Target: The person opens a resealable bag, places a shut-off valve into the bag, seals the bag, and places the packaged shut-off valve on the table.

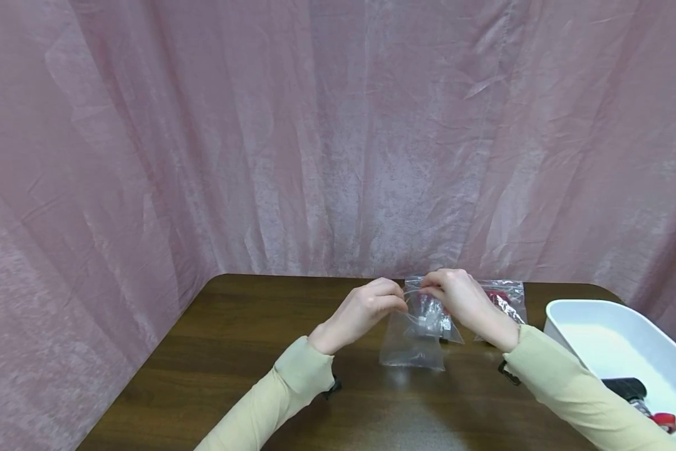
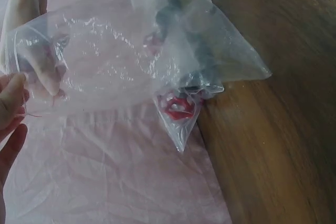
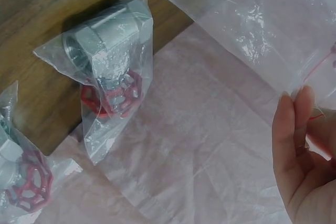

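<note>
A clear zip bag [image 1: 411,347] hangs above the dark table, its mouth upward and its body looking flat. My left hand [image 1: 366,307] pinches one side of the mouth. On the opposite side, my right hand [image 1: 464,297] pinches the rim; the right wrist view shows its fingertips [image 3: 304,95] at a red line along the seal. Behind the bag lies a silver valve [image 3: 107,40] with a red handwheel [image 3: 113,98], wrapped in its own clear bag. A second bagged valve [image 3: 29,187] sits farther right, partly out of frame.
At the right stands a white tub [image 1: 614,335] holding a black-handled item [image 1: 625,387] and a red round part [image 1: 665,421]. A pink curtain [image 1: 338,156] hangs behind the brown wooden table [image 1: 247,357].
</note>
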`<state>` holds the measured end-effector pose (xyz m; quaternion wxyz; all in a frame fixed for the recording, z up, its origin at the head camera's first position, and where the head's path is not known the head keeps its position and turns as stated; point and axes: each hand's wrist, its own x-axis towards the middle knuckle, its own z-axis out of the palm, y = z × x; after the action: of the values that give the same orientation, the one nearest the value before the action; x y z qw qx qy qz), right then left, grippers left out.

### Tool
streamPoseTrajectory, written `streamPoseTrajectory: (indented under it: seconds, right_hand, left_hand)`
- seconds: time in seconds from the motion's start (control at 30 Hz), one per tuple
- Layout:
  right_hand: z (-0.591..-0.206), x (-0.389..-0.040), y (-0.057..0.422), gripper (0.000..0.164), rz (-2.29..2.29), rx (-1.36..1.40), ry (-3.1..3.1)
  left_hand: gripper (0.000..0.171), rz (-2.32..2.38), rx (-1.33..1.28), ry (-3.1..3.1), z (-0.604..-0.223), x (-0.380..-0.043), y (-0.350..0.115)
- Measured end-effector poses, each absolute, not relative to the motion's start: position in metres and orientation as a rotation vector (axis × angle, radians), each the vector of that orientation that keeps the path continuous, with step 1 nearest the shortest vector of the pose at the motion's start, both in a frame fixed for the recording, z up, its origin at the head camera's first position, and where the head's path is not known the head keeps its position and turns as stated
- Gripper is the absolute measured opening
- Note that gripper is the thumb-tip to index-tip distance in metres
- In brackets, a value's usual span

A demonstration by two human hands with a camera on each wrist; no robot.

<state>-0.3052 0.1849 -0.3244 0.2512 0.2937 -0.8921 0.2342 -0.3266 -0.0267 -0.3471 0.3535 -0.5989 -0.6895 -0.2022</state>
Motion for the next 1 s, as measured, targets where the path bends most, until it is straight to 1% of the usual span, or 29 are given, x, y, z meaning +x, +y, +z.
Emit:
streamPoseTrajectory:
  seconds: [0.23,0.47,0.6,0.77,0.93,1.0]
  right_hand:
    - [-0.323,-0.302,0.187,0.007,0.587,0.760,-2.479]
    - [-0.309,-0.295,0.210,0.013,0.631,0.687,-2.577]
    - [-0.298,-0.290,0.235,0.015,0.569,0.645,-2.627]
    - [-0.286,-0.287,0.277,0.010,0.503,0.613,-2.800]
    - [-0.288,-0.284,0.319,0.004,0.507,0.567,-3.036]
    - [-0.293,-0.283,0.334,0.004,0.495,0.525,-3.118]
  left_hand:
    - [0.014,-0.585,-1.589,-1.814,-0.348,-0.326,-0.027]
    - [0.016,-0.635,-1.610,-1.859,-0.346,-0.325,-0.029]
    - [0.016,-0.631,-1.614,-1.855,-0.345,-0.324,-0.028]
    - [0.015,-0.613,-1.620,-1.845,-0.344,-0.322,-0.027]
    - [0.014,-0.610,-1.632,-1.845,-0.344,-0.321,-0.027]
    - [0.015,-0.601,-1.632,-1.848,-0.344,-0.321,-0.027]
